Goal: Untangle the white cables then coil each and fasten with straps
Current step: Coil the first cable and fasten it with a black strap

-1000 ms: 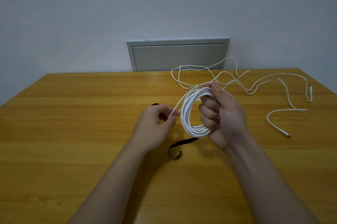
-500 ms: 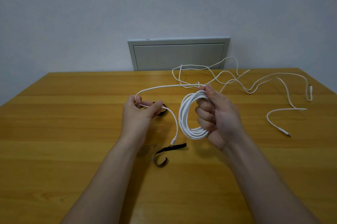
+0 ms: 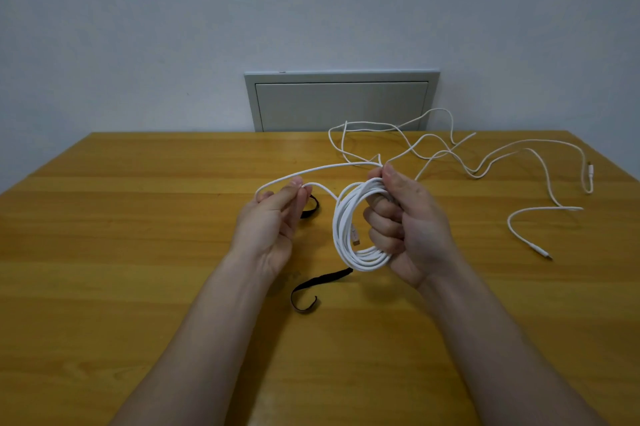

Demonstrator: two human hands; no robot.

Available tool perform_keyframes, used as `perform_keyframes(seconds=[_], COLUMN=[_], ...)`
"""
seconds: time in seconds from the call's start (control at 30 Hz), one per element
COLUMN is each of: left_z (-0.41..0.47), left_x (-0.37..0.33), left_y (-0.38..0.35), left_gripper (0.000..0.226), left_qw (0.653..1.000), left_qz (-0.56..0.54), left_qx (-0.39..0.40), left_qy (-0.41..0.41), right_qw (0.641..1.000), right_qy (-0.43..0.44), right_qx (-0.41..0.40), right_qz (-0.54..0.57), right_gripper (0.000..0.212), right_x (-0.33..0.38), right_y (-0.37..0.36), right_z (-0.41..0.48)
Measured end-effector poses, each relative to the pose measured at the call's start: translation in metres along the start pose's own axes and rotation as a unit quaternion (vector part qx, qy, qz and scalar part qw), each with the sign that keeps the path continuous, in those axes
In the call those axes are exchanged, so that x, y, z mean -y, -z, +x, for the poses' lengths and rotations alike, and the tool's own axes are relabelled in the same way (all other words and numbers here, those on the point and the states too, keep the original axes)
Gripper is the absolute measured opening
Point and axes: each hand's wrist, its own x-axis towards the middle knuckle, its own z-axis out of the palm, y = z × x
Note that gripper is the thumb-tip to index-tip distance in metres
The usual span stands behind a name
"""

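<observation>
My right hand (image 3: 405, 228) grips a coil of white cable (image 3: 343, 235) above the wooden table (image 3: 138, 217), fingers curled through its loops. The coil's free tail arcs left to my left hand (image 3: 273, 221), which pinches the tail between thumb and fingers. The plug end hangs inside the coil. A second white cable (image 3: 485, 162) lies loose and sprawling over the far right of the table. One black strap (image 3: 318, 287) lies on the table below the coil. Another black strap (image 3: 310, 207) peeks out behind my left hand.
A grey wall panel (image 3: 341, 103) sits behind the table's far edge. The loose cable's plug end (image 3: 543, 254) lies near the right edge of the table.
My left hand drew the cable tail out to the left, then rose a little. The tail's plug end swung from near the strap up into the coil. My right hand held the coil steady.
</observation>
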Motion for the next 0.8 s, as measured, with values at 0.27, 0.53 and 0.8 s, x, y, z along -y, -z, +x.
perform_keyframes(seconds=[0.27,0.53,0.8], left_z=[-0.010,-0.010,-0.012], left_x=[-0.001,0.016,0.020], left_y=[-0.007,-0.004,-0.002], left_gripper=[0.004,0.081,0.036], left_qw=[0.992,0.988,0.972], left_qz=[-0.025,0.092,0.090], left_qx=[0.026,0.086,0.101], left_qy=[0.125,0.087,0.193], right_qw=[0.999,0.998,0.993], right_qy=[0.004,0.010,-0.008], right_qx=[0.027,0.042,0.110], right_qz=[0.024,0.047,0.047], right_gripper=[0.021,0.027,0.023], right_x=[0.002,0.003,-0.006], right_y=[0.001,0.002,0.000], right_z=[-0.001,-0.002,-0.001])
